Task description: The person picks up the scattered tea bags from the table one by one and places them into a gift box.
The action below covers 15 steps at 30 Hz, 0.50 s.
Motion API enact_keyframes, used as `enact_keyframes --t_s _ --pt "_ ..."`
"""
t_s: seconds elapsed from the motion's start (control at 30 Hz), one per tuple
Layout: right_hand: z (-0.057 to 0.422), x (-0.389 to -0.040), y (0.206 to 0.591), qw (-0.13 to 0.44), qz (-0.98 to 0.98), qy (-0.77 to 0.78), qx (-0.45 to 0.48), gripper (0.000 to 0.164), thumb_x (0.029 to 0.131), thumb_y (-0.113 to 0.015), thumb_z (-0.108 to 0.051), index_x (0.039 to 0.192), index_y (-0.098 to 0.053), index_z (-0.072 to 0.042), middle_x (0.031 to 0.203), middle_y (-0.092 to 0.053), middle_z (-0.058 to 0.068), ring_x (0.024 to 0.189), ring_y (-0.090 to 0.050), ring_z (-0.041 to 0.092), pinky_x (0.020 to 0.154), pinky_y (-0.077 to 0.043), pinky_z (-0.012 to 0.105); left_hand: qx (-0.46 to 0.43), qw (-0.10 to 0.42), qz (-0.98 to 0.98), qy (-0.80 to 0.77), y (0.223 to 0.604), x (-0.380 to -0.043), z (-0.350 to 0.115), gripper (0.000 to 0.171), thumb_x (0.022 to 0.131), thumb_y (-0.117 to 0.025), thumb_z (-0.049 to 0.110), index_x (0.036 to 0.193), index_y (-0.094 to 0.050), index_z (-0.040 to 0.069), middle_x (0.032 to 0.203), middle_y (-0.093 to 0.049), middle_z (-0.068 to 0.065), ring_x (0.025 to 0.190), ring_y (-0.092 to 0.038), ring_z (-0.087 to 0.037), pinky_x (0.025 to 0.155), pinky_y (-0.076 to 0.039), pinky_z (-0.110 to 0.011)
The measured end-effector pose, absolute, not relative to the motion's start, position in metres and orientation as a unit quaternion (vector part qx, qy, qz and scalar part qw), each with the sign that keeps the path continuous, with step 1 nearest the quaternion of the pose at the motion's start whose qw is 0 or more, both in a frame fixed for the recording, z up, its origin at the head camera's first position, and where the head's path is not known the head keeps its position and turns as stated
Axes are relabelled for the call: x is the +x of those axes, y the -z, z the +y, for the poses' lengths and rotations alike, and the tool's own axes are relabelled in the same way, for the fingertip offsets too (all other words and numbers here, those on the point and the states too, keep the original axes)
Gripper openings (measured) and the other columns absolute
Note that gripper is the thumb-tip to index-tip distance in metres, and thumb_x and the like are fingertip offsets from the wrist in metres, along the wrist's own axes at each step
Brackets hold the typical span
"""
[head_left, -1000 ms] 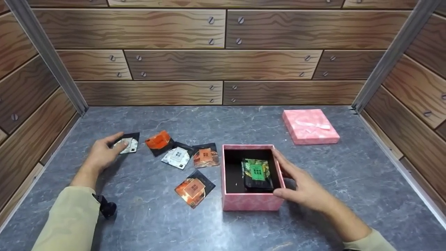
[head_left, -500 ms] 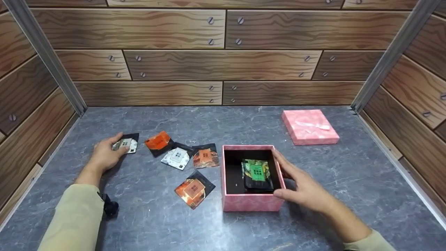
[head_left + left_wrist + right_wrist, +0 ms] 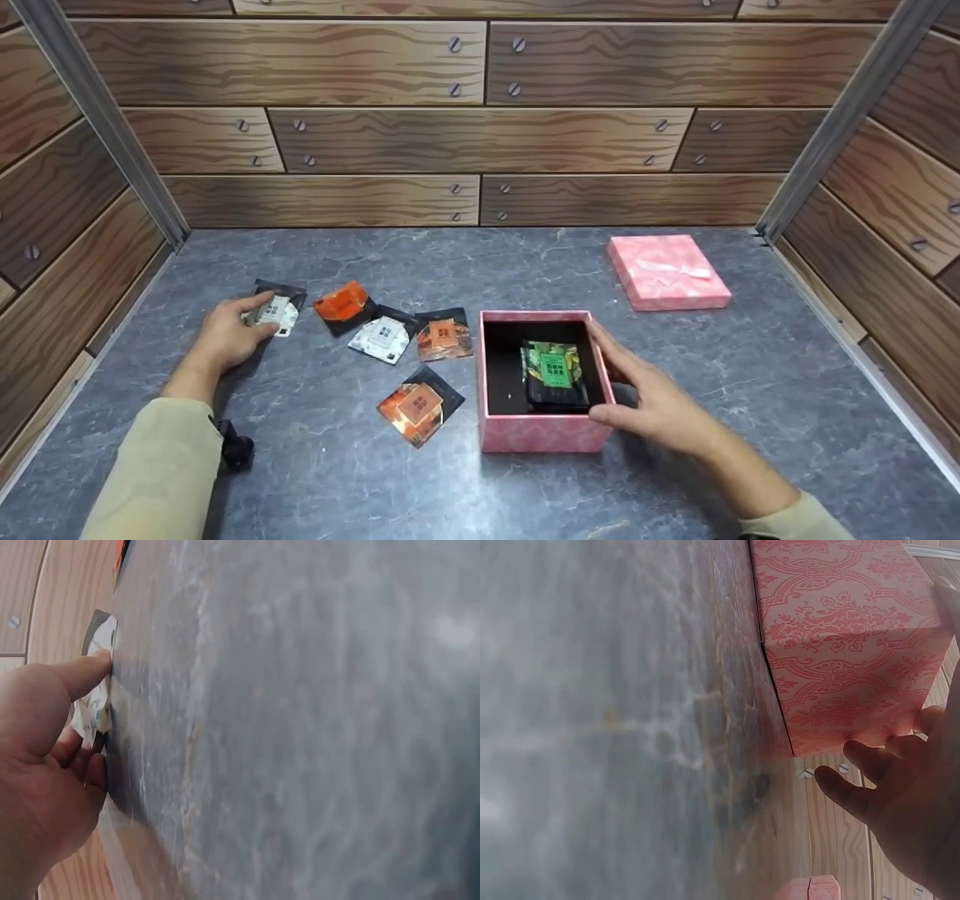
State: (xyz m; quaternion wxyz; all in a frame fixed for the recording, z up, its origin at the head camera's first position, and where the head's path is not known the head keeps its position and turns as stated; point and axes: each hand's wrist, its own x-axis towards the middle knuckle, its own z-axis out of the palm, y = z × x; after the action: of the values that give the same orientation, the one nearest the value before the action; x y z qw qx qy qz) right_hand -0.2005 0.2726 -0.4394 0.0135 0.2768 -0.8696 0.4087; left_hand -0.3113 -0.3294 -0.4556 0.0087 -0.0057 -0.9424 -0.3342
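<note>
At the left of the head view, my left hand point(image 3: 229, 330) pinches a black-and-white sachet point(image 3: 279, 313). In the left wrist view the thumb lies over the sachet point(image 3: 97, 694) and the other fingers are partly behind it. My right hand point(image 3: 660, 401) holds the right wall of an open pink box point(image 3: 540, 435), thumb at the front corner and fingers along the side. A green-labelled black sachet point(image 3: 555, 371) lies inside that box, toward its right. The right wrist view shows fingertips against the patterned box wall point(image 3: 847, 682).
Between the left hand and the box lie an orange sachet point(image 3: 342, 304), a white one point(image 3: 381, 337), a copper-coloured sachet point(image 3: 444, 335) and another orange-brown sachet point(image 3: 420, 407). A pink lid with a bow point(image 3: 667, 274) rests at the back right. Wood-patterned walls point(image 3: 480, 139) enclose the table.
The left hand has taken hold of the black-and-white sachet, whose far edge has turned and shifted slightly. The right hand and the box stay in place.
</note>
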Motion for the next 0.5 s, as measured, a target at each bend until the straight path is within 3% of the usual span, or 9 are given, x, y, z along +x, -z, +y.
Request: enact_keyframes --t_s 0.1,0.27,0.37,0.5 --pt "0.272 -0.201 0.44 0.009 -0.866 -0.415 0.279 0.105 0.089 -0.083 -0.02 0.172 -0.019 -0.022 0.174 -0.024 0.008 0.138 -0.056 0.03 0.112 -0.042 0.044 -0.002 -0.005 -0.936 0.351 0.453 -0.307 -0.332 0.065 0.1 -0.073 0.016 0.157 -0.047 0.001 0.154 -0.038 -0.043 0.144 -0.035 -0.059 0.119 -0.028 -0.067" --pt "0.272 -0.2 0.439 0.013 -0.868 -0.413 0.276 0.105 0.088 -0.083 -0.021 0.172 -0.019 -0.024 0.173 -0.025 0.01 0.14 -0.052 0.03 0.112 -0.041 0.054 0.01 -0.035 -0.934 0.356 0.448 -0.299 -0.337 0.069 0.097 -0.075 0.018 0.158 -0.047 0.002 0.158 -0.037 -0.04 0.145 -0.037 -0.055 0.117 -0.03 -0.066" --pt "0.273 -0.201 0.44 0.017 -0.861 -0.42 0.286 0.105 0.088 -0.083 -0.02 0.172 -0.02 -0.02 0.173 -0.027 0.012 0.138 -0.055 0.032 0.11 -0.045 0.05 0.01 -0.052 -0.932 0.358 0.445 -0.295 -0.341 0.071 0.096 -0.078 0.021 0.157 -0.048 0.002 0.158 -0.038 -0.039 0.142 -0.04 -0.053 0.116 -0.033 -0.064" --pt "0.272 -0.201 0.441 0.014 -0.854 -0.431 0.292 0.104 0.089 -0.082 -0.019 0.171 -0.02 -0.019 0.172 -0.027 0.014 0.135 -0.058 0.033 0.108 -0.048 0.045 0.01 -0.061 -0.928 0.368 0.444 -0.286 -0.347 0.074 0.093 -0.084 0.026 0.154 -0.052 -0.001 0.153 -0.047 -0.037 0.127 -0.053 -0.046 0.106 -0.043 -0.055"
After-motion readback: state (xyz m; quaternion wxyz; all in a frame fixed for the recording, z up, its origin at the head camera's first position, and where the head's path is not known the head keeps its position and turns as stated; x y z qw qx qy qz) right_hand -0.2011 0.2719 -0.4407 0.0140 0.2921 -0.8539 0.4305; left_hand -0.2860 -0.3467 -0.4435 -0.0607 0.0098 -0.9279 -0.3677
